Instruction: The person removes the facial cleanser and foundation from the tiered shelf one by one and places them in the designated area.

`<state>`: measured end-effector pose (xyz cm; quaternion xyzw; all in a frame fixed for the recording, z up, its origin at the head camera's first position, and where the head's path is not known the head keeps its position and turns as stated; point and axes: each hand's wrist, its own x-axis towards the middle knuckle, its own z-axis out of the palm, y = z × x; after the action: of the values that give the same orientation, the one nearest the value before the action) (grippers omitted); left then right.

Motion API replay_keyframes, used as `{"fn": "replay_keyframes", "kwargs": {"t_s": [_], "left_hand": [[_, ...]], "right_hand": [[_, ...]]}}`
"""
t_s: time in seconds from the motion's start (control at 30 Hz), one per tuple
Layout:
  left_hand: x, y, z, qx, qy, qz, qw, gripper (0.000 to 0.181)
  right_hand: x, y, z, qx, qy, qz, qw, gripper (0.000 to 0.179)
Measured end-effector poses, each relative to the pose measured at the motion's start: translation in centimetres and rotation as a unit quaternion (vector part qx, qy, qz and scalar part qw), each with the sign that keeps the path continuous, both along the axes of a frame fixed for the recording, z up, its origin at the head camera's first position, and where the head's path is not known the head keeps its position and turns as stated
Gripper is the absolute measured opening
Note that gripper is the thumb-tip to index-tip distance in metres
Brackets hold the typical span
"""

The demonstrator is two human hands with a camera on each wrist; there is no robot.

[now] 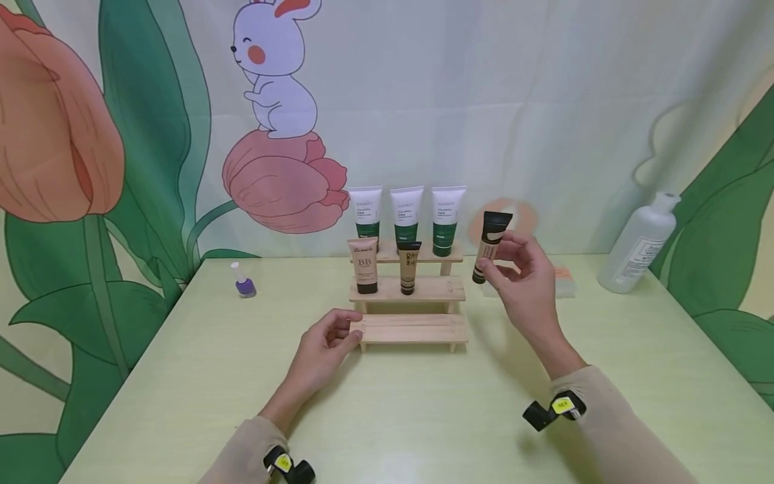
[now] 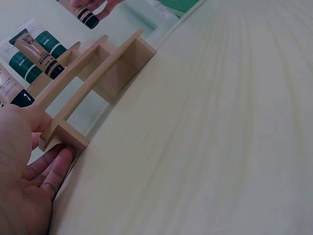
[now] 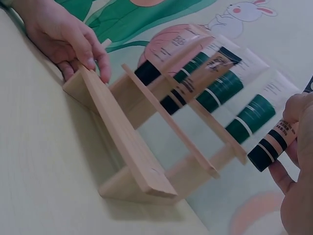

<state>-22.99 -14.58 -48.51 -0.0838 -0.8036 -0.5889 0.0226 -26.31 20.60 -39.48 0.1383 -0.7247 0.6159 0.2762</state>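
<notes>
The person's right grip [image 1: 527, 286] is clamped on a small black-and-tan cosmetic tube [image 1: 487, 250], thumb against fingers, holding it in the air, slightly tilted, dark cap down. The left grip [image 1: 323, 348] is closed about the left end of the bottom tier of a three-tier wooden display stand [image 1: 411, 331], seemingly steadying it on the tabletop [image 1: 157, 396]. Left of the right grip, a BB cream tube [image 1: 365, 265] and a matching black-and-gold tube [image 1: 408, 270] stand on the middle tier, with white-and-green tubes [image 1: 445, 222] on the tier behind. The step in hand looks like filling that middle row. The next move probably calls for shifting the right grip leftward and lowering the tube cap-down onto the bare right end, clear of its neighbour.
</notes>
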Motion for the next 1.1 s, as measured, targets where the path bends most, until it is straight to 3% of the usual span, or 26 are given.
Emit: {"fn": "replay_keyframes", "kwargs": {"t_s": [0.17, 0.6, 0.9, 1.1], "left_hand": [[0.1, -0.1, 0.0, 0.001, 0.001, 0.0, 1.0, 0.025], [0.2, -0.2, 0.1, 0.001, 0.001, -0.001, 1.0, 0.024], [0.0, -0.1, 0.0, 0.004, 0.003, -0.007, 1.0, 0.024], [0.0, 0.0, 0.2, 0.001, 0.004, -0.004, 1.0, 0.024]], "right_hand": [[0.3, 2.2, 0.5, -0.001, 0.013, -0.026, 0.9996, 0.045], [1.5, 7.5, 1.0, -0.041, 0.016, -0.048, 0.9979, 0.047], [2.7, 11.8, 0.1, -0.039, 0.003, -0.109, 0.9932, 0.05], [3.5, 14.6, -0.3, -0.076, 0.0, -0.124, 0.9893, 0.051]]}}
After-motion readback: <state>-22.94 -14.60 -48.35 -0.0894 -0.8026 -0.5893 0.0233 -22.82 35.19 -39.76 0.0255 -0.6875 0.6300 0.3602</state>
